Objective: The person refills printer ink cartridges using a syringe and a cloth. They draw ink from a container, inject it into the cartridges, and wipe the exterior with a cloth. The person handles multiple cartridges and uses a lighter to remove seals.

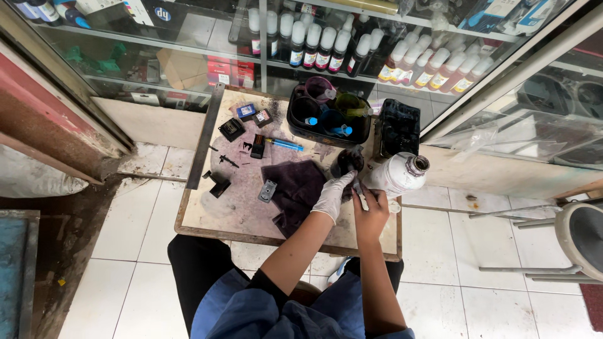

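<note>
My right hand [370, 213]: bare, fingers curled shut around a thin syringe-like tool [362, 199]; I cannot tell more of it.
My left hand [333, 196]: in a white glove, fingers closed on a small dark ink cartridge [349, 161] at the table's right side.
Purple rag [296, 190]: on the stained low table [239, 207], just left of my glove.
White bottle [396, 174]: open-necked, lying just beside my hands.
Black tray [326, 113]: holds cups, farther back.

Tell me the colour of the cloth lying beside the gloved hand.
Dark purple, ink-stained; the cloth shows best in the head view, left of the gloved left hand.
</note>
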